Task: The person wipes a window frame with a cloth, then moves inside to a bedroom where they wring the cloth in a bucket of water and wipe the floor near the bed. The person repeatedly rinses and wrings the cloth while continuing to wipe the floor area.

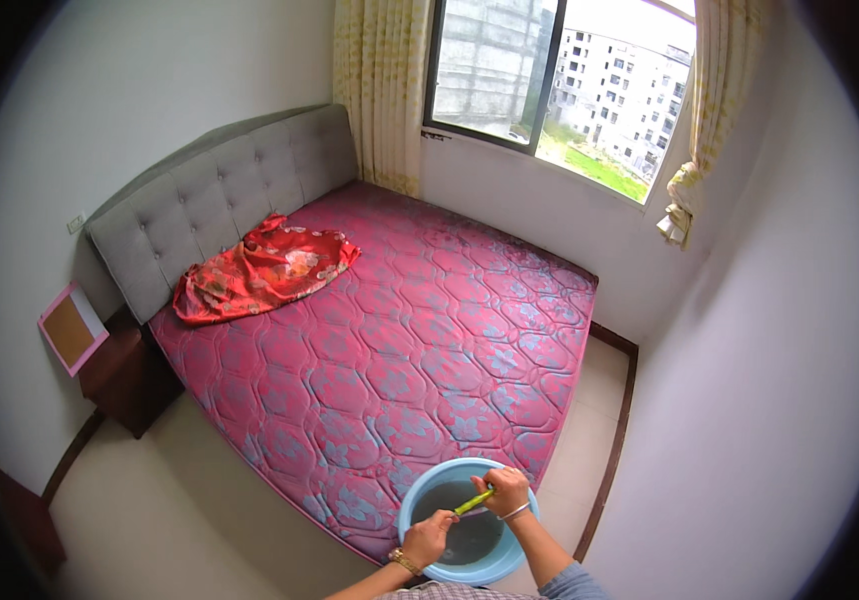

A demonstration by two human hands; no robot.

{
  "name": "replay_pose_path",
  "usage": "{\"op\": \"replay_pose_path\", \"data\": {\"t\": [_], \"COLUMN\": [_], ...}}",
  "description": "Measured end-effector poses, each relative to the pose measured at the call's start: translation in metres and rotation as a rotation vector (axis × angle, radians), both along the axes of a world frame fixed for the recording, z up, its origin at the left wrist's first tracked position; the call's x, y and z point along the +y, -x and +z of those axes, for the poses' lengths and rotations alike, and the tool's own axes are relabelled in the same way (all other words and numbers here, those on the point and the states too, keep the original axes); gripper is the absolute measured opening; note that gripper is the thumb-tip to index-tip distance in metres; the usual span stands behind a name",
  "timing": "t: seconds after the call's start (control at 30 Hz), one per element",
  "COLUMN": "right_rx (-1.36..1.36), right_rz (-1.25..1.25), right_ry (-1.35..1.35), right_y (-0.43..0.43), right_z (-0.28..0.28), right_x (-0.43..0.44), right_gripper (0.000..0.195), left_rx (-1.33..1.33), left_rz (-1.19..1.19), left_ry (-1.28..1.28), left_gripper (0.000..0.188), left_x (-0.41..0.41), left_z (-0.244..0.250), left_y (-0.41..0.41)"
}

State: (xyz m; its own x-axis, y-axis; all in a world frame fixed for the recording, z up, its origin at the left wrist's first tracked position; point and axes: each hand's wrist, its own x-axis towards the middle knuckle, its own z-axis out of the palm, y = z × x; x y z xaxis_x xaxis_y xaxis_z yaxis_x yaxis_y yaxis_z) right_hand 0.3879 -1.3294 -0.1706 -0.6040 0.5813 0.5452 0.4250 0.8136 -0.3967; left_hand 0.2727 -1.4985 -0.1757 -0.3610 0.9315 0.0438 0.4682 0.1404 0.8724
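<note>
A light blue plastic basin [411, 487] with greyish water [474, 540] in it is in front of me, by the near corner of the mattress. Over the water, my left hand [429, 536] and my right hand [503, 491] hold a yellow-green cloth [473, 502] stretched between them. The left one grips its lower end and the right one its upper end. A gold-coloured watch is on my left wrist, a pale bangle on the right. Part of the cloth is hidden inside my fingers.
A pink floral quilted mattress [399, 352] fills the middle, with a crumpled red patterned cloth [264, 270] near the grey tufted headboard [211, 195]. At left, a pink-edged frame [73, 328] leans on a dark nightstand [129, 375]. Walls stand behind and to the right, with a curtained window [489, 75].
</note>
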Motion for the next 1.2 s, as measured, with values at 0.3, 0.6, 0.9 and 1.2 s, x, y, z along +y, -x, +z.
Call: {"op": "replay_pose_path", "data": {"t": [0.3, 0.6, 0.9, 1.2], "right_rx": [-0.029, 0.102, -0.049, -0.038], "right_rz": [0.056, -0.08, -0.122, -0.199], "right_ry": [-0.026, -0.082, -0.046, -0.061], "right_y": [-0.026, -0.034, -0.017, 0.004], "right_z": [-0.001, -0.006, 0.009, 0.004], "right_x": [-0.002, -0.014, -0.018, -0.022], "right_gripper": [0.031, 0.035, 0.023, 0.024], "left_rx": [0.068, -0.029, -0.219, -0.25], "left_rz": [-0.045, -0.331, -0.396, -0.341], "left_ry": [0.025, 0.028, -0.005, -0.016], "left_gripper": [0.019, 0.02, 0.019, 0.018], "left_x": [-0.011, -0.009, -0.001, -0.005], "left_z": [0.003, -0.018, 0.001, -0.008], "left_y": [-0.021, -0.017, 0.008, 0.019]}}
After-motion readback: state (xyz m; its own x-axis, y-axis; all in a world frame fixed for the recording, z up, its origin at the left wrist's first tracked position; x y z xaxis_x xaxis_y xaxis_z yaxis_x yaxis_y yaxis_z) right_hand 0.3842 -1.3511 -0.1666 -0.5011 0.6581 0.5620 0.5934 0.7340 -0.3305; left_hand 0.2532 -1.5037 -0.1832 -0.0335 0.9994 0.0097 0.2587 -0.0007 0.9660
